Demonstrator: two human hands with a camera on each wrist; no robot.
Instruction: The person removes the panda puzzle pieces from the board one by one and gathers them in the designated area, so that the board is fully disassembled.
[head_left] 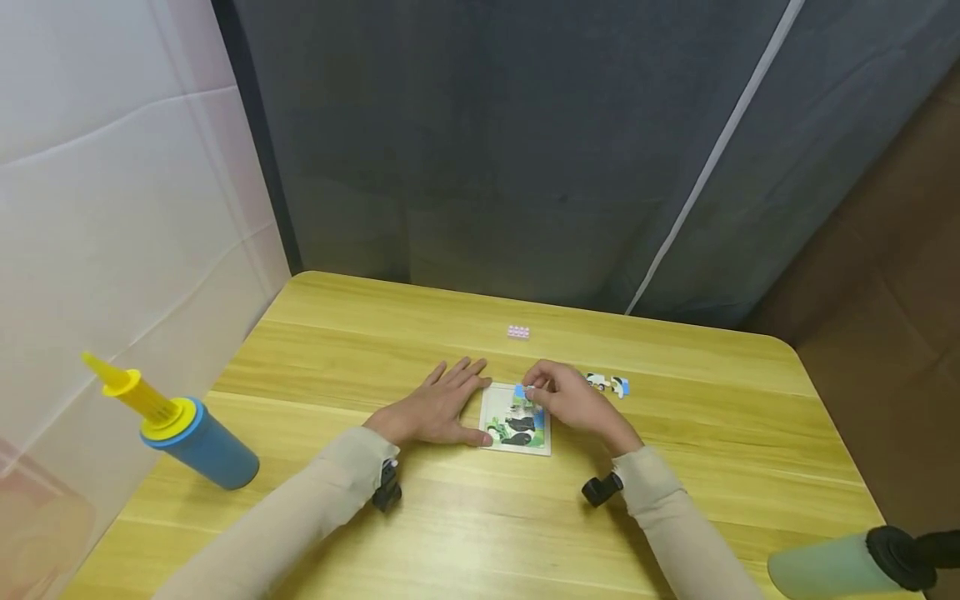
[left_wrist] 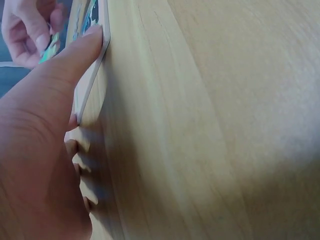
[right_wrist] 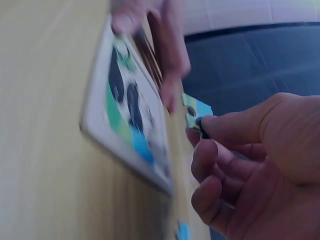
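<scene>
Thin card, printed blue, the puzzle piece [head_left: 521,390] is pinched between thumb and curled fingertips of the right hand [head_left: 573,402] over the far edge of the puzzle board [head_left: 516,421] on the wooden table [head_left: 675,467]. It looks light, stiff and easily bent, best gripped at its edges. The left hand [head_left: 435,408] lies flat, fingers straight, thumb against the board's near-left edge. Blur hides the piece's shape; loose pieces [head_left: 609,384] lie just beyond.
</scene>
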